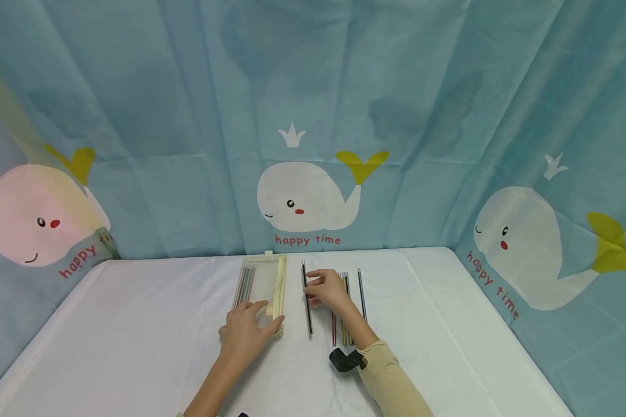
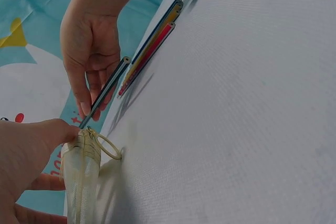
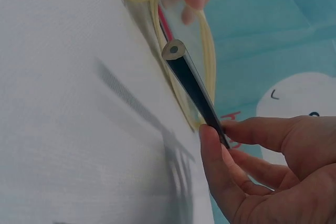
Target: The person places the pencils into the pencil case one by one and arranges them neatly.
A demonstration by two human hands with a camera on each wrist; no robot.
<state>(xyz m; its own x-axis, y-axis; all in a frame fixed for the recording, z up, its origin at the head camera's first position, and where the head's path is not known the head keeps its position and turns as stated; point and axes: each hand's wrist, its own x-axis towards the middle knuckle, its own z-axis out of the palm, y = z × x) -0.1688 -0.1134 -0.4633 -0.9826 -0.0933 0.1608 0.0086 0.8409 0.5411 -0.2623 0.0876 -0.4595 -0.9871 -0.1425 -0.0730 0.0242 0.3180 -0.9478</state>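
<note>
My right hand pinches a dark pencil between thumb and fingertips, off the table and just right of the pouch. In the right wrist view its flat unsharpened end faces the camera. A see-through pencil pouch with cream edging lies to the left, its zip side gaping toward the pencil. Several pencils lie inside along the pouch's left side. My left hand holds the pouch's near end, thumb by the zip and fingers on the other side.
Red and yellow pencils lie with dark ones on the white tablecloth, partly under my right forearm. One dark pencil lies apart at their right. A cream pull loop hangs from the pouch. Behind stands a blue whale-print curtain.
</note>
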